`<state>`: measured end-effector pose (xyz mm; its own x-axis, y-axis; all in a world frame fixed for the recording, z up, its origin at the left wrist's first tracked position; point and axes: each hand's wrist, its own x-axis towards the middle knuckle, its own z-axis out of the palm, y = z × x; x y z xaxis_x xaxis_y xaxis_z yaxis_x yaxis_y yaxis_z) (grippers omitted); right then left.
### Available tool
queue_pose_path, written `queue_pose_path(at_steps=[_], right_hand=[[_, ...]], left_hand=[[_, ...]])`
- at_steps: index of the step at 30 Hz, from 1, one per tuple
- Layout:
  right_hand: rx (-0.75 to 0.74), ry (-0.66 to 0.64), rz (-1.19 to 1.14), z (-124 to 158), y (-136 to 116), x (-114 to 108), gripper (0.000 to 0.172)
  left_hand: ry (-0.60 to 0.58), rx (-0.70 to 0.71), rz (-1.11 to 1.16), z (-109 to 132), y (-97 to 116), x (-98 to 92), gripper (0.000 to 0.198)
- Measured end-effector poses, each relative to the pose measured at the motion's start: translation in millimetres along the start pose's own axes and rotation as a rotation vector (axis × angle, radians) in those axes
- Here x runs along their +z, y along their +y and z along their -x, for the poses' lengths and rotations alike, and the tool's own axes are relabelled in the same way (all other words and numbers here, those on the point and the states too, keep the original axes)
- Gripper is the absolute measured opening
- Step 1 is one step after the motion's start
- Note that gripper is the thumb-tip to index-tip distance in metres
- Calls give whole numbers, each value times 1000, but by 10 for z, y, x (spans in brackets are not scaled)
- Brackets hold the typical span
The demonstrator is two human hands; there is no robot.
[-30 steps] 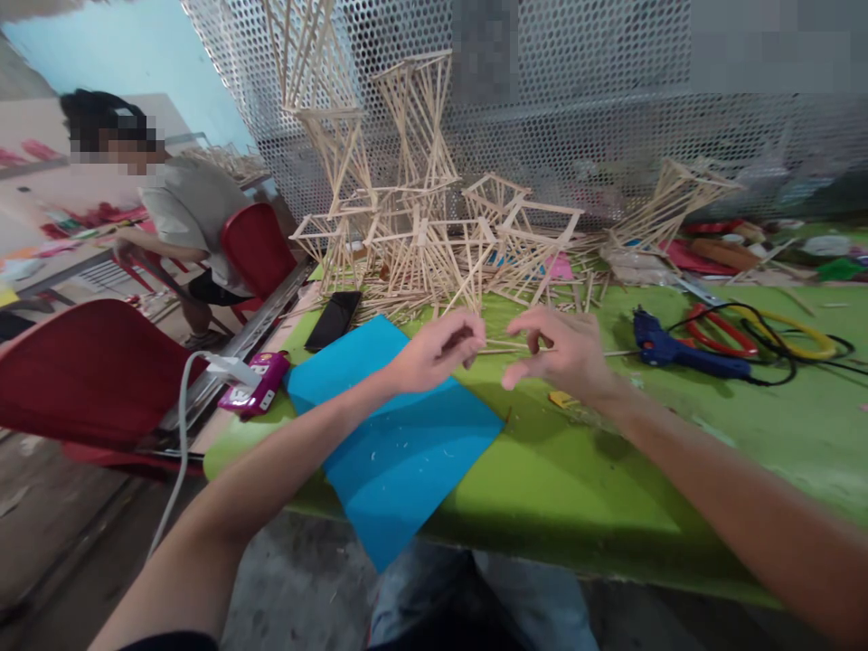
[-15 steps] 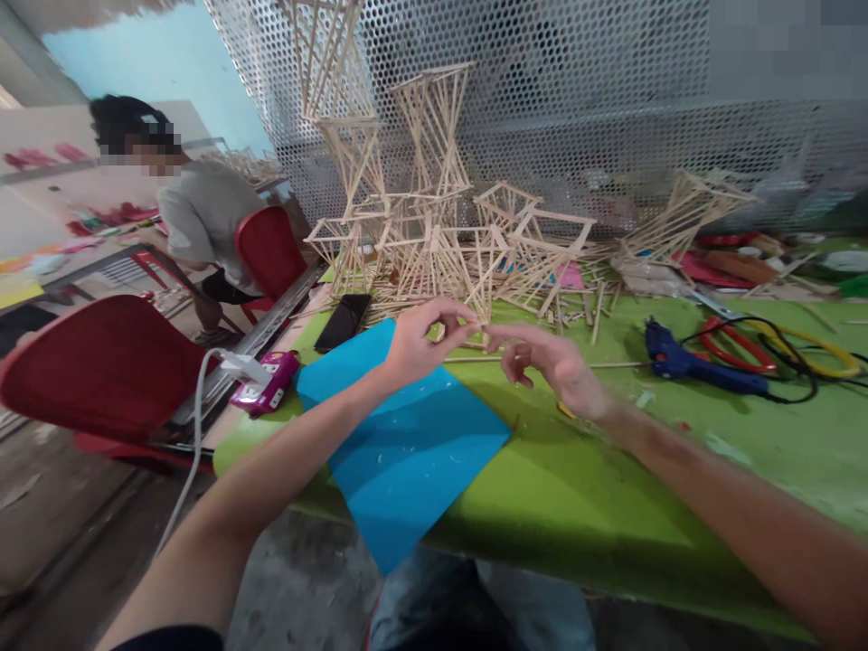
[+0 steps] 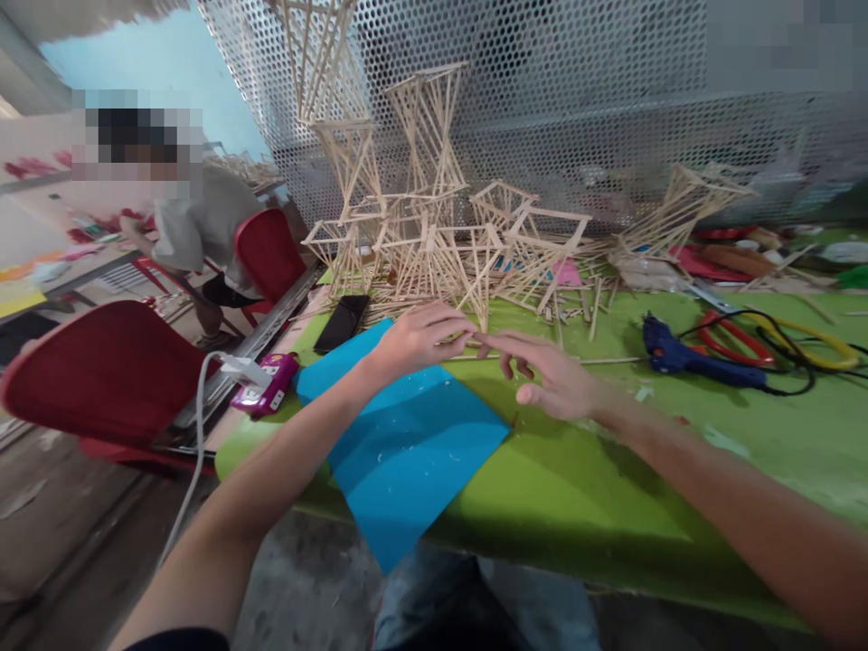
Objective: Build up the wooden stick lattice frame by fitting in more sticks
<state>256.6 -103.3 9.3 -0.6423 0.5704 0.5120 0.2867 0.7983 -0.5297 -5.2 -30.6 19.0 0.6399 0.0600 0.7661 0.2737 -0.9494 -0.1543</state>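
Note:
My left hand (image 3: 417, 339) reaches over the green table (image 3: 597, 488), fingers stretched out to the right and resting low over loose thin wooden sticks (image 3: 603, 362) at the foot of a pile of stick frames (image 3: 440, 244). My right hand (image 3: 549, 380) hovers just to its right, palm down, fingers spread and pointing left, the tips almost touching the left fingertips. Neither hand visibly grips anything. A blue paper sheet (image 3: 407, 443) lies under my left wrist.
A blue glue gun (image 3: 671, 357) with black cord, plus red and yellow loops (image 3: 779, 339), lies to the right. A black phone (image 3: 343, 321) and a pink plug block (image 3: 264, 384) sit at the table's left edge. Red chairs (image 3: 101, 375) and a seated person (image 3: 196, 226) are on the left. Perforated metal screen behind.
My left hand has opened from a pinch and lowered onto the sticks. My right hand has flattened, spread its fingers and dropped slightly toward the table.

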Motion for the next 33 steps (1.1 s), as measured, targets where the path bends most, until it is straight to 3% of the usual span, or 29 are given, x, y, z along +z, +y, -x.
queue_pose_path(at_steps=[4, 11, 19, 26, 33], right_hand=[[30, -27, -32, -5, -2, 37, 94], [15, -34, -18, 4, 5, 21, 91], [-43, -19, -167, 18, -55, 64, 88], [-19, 18, -199, -5, -86, 47, 88], [-3, 13, -115, 13, -15, 18, 89]], left_hand=[[-45, 44, -69, -7, -6, -26, 11], [-19, 83, -106, -42, 43, -55, 10], [115, 66, -142, -56, 70, -61, 8], [299, -87, 48, -64, 75, -76, 16], [181, 5, 36, -1, -13, -49, 25]])
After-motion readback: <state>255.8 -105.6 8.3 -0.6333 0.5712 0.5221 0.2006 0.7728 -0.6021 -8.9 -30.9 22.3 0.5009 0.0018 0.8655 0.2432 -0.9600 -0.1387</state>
